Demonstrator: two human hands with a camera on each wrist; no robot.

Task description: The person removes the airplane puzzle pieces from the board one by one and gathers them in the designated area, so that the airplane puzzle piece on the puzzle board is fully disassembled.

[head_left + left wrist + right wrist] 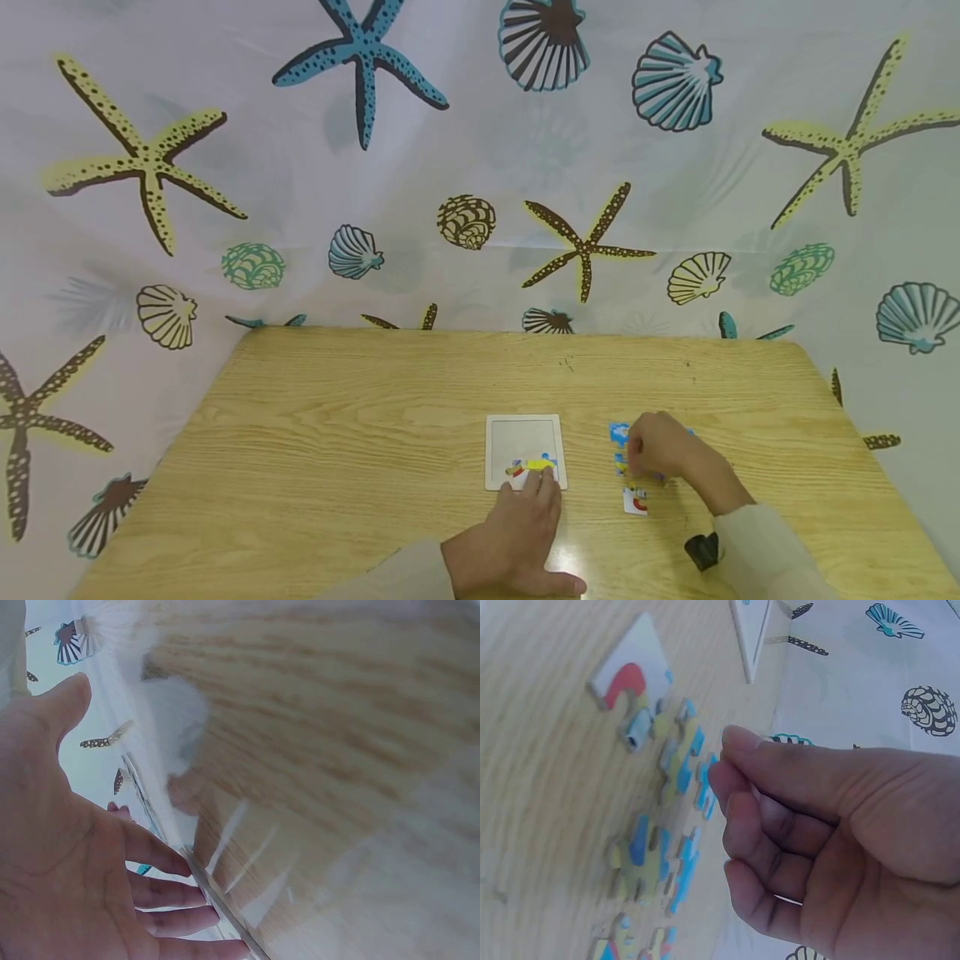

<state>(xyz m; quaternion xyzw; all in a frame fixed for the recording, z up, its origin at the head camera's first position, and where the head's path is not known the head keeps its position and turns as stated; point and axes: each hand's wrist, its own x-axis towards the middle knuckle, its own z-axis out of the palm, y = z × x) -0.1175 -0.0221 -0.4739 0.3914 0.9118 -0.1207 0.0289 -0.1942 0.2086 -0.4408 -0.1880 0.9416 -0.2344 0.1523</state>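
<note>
A square white puzzle tray (490, 450) lies on the wooden table with a few joined jigsaw pieces (542, 463), yellow, red and blue, along its lower part. My left hand (517, 533) rests at the tray's near edge, its fingers fairly straight and touching the rim (225, 911) in the left wrist view. Right of the tray, my right hand (663, 446) is over several loose jigsaw pieces (637, 859). Its fingers are loosely bent with the thumb near the index finger, and nothing shows between them. A white piece with a red arc (635, 502) lies nearest me. The hand partly hides the other pieces.
The wooden table (337, 417) reaches back to a hanging cloth (420, 167) printed with starfish and shells. A small black object (702, 550) is beside the right sleeve (772, 550).
</note>
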